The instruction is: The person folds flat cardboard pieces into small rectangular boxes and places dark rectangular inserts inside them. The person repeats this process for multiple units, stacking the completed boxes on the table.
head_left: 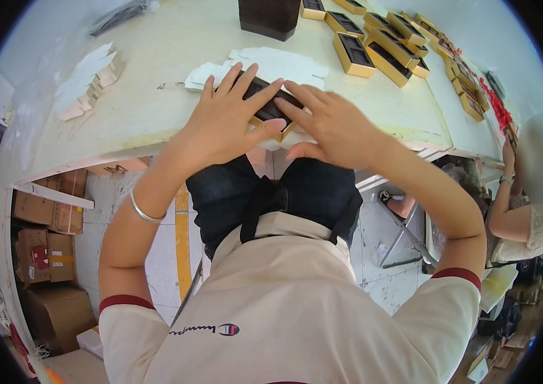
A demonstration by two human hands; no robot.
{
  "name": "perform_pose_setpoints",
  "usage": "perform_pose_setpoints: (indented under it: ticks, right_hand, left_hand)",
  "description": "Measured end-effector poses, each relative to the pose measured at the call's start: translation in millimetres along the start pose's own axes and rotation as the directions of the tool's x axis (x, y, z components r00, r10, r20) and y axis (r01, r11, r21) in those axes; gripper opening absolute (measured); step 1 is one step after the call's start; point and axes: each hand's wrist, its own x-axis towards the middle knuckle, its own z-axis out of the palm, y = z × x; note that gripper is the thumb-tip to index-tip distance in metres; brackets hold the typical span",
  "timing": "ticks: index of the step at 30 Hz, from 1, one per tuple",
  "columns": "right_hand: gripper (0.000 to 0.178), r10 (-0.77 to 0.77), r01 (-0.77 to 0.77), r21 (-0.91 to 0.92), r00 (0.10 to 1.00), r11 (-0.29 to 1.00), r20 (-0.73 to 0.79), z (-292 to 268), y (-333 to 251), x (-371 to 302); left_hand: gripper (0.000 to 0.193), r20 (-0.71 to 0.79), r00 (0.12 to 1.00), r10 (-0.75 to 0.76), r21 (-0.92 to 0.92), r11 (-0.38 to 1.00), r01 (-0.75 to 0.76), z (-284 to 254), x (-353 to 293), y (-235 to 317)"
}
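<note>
1. Gold-edged box (270, 110) with a dark inner tray lies at the near edge of the table (156, 109), directly in front of the person, so both hands can reach it without stretching.
2. Left hand (223, 121) lies flat over the left part of the box, fingers spread and pointing away from the body, the thumb hooked along the near gold rim; this spread appears to hold the box down and steady it.
3. Right hand (332, 125) comes in from the other side, fingers extended together across the dark tray, fingertips meeting those of the left hand near the middle. It presses rather than pinches, as if seating the insert evenly.
4. White paper sheets (284, 64) lie under and behind the box, probably as a clean working surface or the next wrap.
5. Rows of similar open gold boxes (374, 48) with dark trays line the far right of the table, well apart from the hands, set out in order.
6. Stack of small white card pieces (86, 83) sits to the left on the table, within reach.
7. Dark block-shaped box (270, 18) stands at the far edge.
8. Another person (527, 205) works to the right, beyond the table corner.
9. Cardboard cartons (47, 249) are stored under the table on the left.
</note>
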Motion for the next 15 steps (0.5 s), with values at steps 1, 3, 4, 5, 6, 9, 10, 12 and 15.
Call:
perform_pose_setpoints:
  ticks: [1,3,4,5,6,9,10,12,15]
  right_hand:
    - [0.061,0.030,-0.032,-0.057,0.999,0.998,-0.032,7,-10,-4]
    - [0.062,0.153,-0.152,-0.104,0.988,0.983,-0.003,13,-21,-2]
    - [0.063,0.214,-0.211,-0.130,0.977,0.969,0.008,16,-26,-2]
    - [0.058,0.283,-0.278,-0.081,0.957,0.957,0.059,16,-27,1]
    - [0.055,0.305,-0.304,-0.027,0.950,0.952,0.069,14,-27,1]
    - [0.040,0.427,-0.444,0.289,0.896,0.848,0.125,0,-17,5]
    - [0.038,0.455,-0.450,0.263,0.889,0.853,0.048,-7,-8,2]
    - [0.035,0.493,-0.468,0.219,0.867,0.856,-0.076,-18,13,-16]
    - [0.037,0.665,-0.664,0.159,0.745,0.731,0.052,-29,38,-47]
  left_hand:
    - [0.073,0.041,0.999,0.009,0.003,1.000,-0.010,-3,3,-2]
    - [0.072,0.165,0.986,-0.001,0.013,1.000,-0.001,-20,8,4]
    - [0.072,0.176,0.984,0.029,-0.023,0.999,-0.025,-18,8,2]
    - [0.071,0.177,0.982,0.063,-0.049,0.997,-0.055,-17,10,-5]
    - [0.070,0.178,0.979,0.097,-0.074,0.994,-0.085,-17,12,-12]
    - [0.073,-0.080,0.997,-0.023,-0.733,0.679,-0.043,-21,9,-31]
    - [0.073,-0.059,0.998,-0.033,-0.689,0.725,-0.017,-26,7,-37]
    - [0.073,-0.006,0.997,-0.080,-0.608,0.792,0.060,-25,-8,-42]
    - [0.072,0.145,0.989,0.030,-0.288,0.958,0.013,-15,-25,-31]
